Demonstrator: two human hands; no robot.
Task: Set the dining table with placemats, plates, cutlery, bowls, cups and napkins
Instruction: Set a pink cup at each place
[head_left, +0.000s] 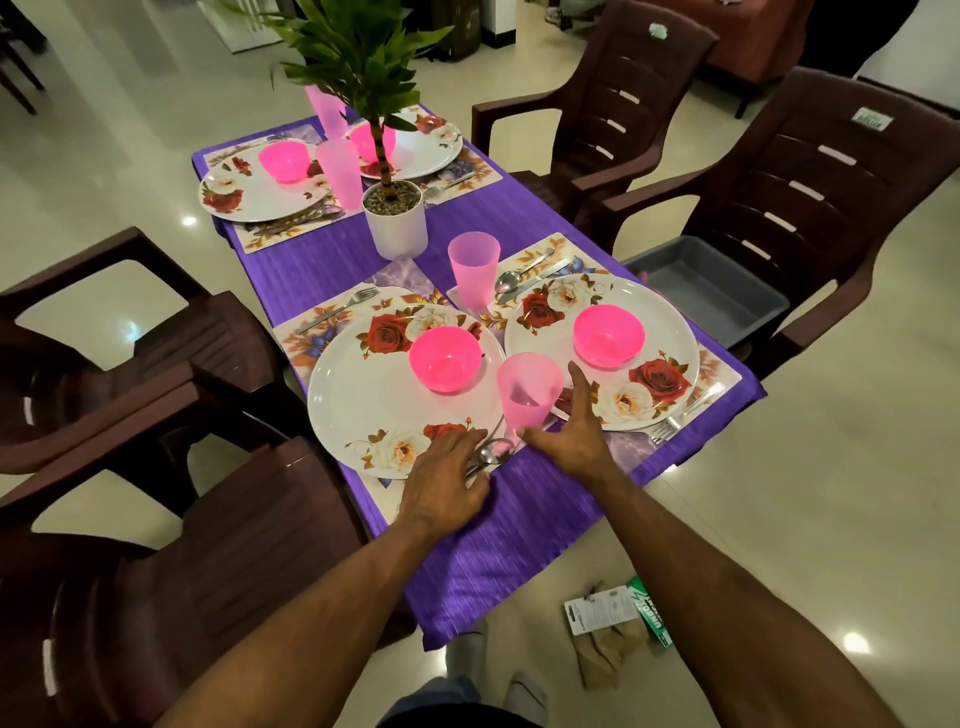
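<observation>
The table wears a purple cloth (498, 525) and carries several floral placemats. The near left plate (363, 395) holds a pink bowl (444, 358). My left hand (447, 478) lies flat on that plate's near rim, its fingers touching a spoon (493, 453). A pink cup (529, 391) stands between the two near plates. My right hand (569, 431) is spread beside this cup, thumb by its base and fingers along its right side, not clasping it. The near right plate (670, 322) holds another pink bowl (608, 335), with a fork (680, 415) on its right. A second pink cup (472, 273) stands further back.
A potted plant (395, 218) stands mid-table. Two far settings (260, 197) have plates, bowls and cups. Brown plastic chairs (810, 208) ring the table; a grey bin (711, 291) sits on the right one. Packaging (618, 618) lies on the floor.
</observation>
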